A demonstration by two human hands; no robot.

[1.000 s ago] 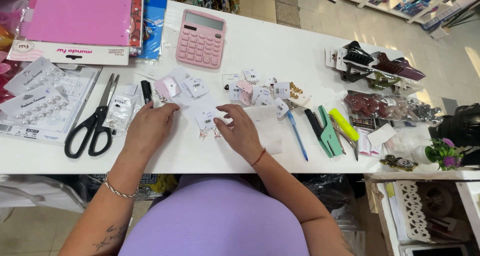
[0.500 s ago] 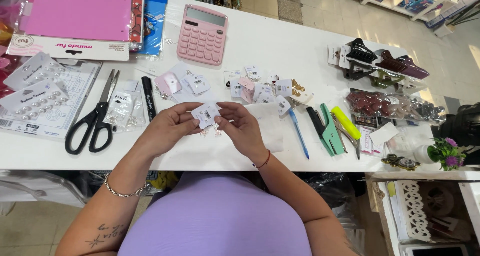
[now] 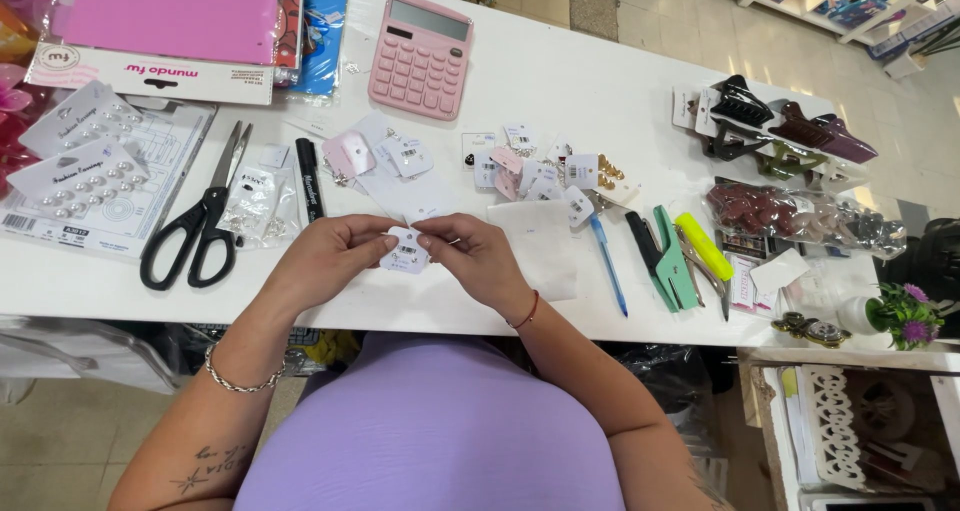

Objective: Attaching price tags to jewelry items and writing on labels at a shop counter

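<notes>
1. White card, small and tag-shaped: the small earring card (image 3: pixel 405 250) sits pinched between both hands just above the near edge of the white table (image 3: pixel 600 71). The left hand (image 3: pixel 325 261) closes on its nine o'clock side with thumb and forefinger, and the right hand (image 3: pixel 470 256) closes on its three o'clock side the same way.
2. Risk, as I judge it: the card is thin and held only at its edges, so a harder squeeze could bend it or pop the tiny studs off. Anything that drops could roll over the near edge at six o'clock.
3. Another risk: the loose cards and earrings (image 3: pixel 530 166) lie scattered at twelve to one o'clock of the hands. A forearm sweeping forward could scatter them or mix the pairs.
4. The black scissors (image 3: pixel 195 226) lie at nine o'clock of the left hand with their handles towards the person, and the black marker (image 3: pixel 310 179) lies beyond them. A blind reach to that side could knock either one.
5. Against the frame a second ago: both hands were down flat on the table over the cards. Now they are lifted and drawn together towards the body, with the card raised between the fingertips.
</notes>
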